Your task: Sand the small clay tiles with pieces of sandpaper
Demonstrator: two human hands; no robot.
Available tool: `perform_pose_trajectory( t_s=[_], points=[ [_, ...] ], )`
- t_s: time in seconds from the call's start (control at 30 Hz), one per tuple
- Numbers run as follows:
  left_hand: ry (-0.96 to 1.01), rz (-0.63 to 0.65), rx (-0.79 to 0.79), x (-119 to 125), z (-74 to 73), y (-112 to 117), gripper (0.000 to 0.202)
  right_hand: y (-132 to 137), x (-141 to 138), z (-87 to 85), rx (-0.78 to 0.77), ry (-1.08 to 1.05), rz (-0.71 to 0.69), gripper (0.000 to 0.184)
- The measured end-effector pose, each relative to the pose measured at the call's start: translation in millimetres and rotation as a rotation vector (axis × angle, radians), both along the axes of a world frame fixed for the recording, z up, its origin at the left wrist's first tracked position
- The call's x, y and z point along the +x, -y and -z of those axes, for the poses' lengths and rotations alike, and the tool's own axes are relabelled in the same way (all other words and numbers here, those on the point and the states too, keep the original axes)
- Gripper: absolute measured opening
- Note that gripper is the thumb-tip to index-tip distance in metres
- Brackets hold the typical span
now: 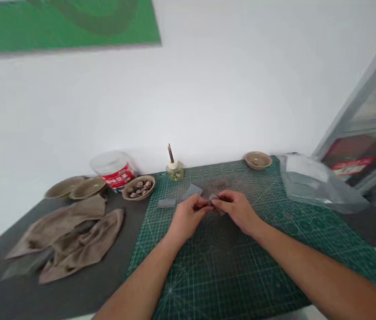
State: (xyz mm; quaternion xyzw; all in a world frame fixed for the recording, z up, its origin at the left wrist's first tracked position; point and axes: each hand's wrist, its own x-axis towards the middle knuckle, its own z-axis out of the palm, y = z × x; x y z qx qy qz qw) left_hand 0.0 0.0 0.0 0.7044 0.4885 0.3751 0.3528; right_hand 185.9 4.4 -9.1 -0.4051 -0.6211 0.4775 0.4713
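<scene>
My left hand [188,217] and my right hand [236,211] meet over a green cutting mat [228,266], their fingertips pinching a small grey piece [217,203] that looks like folded abrasive paper. Its exact material is too small to tell. Just beyond my left hand lie a grey rectangular strip [167,203] and a grey angular sheet [192,192], neither touched. A faint brown smudge [220,183] marks the mat beyond my right hand.
A shallow bowl of small nuts [139,187] stands left of the mat, near a lidded tub with a red label [113,170] and two tan dishes [87,188]. Brown cloths [64,226] lie left. A small jar holding a stick [174,170], a tan bowl [258,160] and a plastic bag [317,184] line the back.
</scene>
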Motion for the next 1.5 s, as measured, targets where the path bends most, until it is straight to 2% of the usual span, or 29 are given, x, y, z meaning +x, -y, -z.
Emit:
perform_pose_trajectory(
  t_s=[0.27, 0.43, 0.6, 0.77, 0.9, 1.03, 1.17, 1.3, 1.4, 1.5],
  points=[
    [-0.135, 0.030, 0.128, -1.9, 4.1, 5.1, 0.014, -0.3, -2.8, 2.1, -0.064, -0.005, 0.023, 0.022],
    [-0.123, -0.023, 0.134, 1.2, 4.2, 6.0, 0.015, 0.7, -3.0, 4.6, -0.150, -0.091, -0.005, 0.025],
    [-0.109, 0.096, 0.160, 3.2, 5.3, 7.5, 0.015, 0.7, -3.7, 6.1, -0.089, -0.055, 0.034, 0.024],
    [-0.101, -0.001, 0.157, 4.0, 4.9, 8.8, 0.016, 1.3, -4.2, 5.8, -0.126, -0.112, 0.012, 0.022],
    [-0.116, 0.064, 0.155, 5.9, 3.5, 10.6, 0.015, 2.5, -5.6, 4.1, -0.114, -0.143, 0.056, 0.019],
    [-0.116, -0.003, 0.154, 6.8, 3.4, 11.0, 0.016, 2.6, -5.9, 2.3, -0.134, -0.200, -0.002, 0.018],
    [-0.140, 0.032, 0.179, 5.8, 4.7, 10.6, 0.016, 3.2, -5.8, 0.5, -0.154, -0.217, 0.042, 0.021],
    [-0.129, -0.016, 0.193, 5.0, 5.3, 10.7, 0.015, 3.4, -6.1, -0.1, -0.161, -0.219, 0.001, 0.021],
    [-0.132, 0.067, 0.211, 5.9, 4.4, 10.8, 0.013, 0.9, -6.3, 2.9, -0.157, -0.202, 0.072, 0.022],
    [-0.119, 0.054, 0.208, 7.4, 3.4, 9.5, 0.012, -3.2, -5.4, 6.0, -0.168, -0.242, 0.162, 0.023]
  ],
)
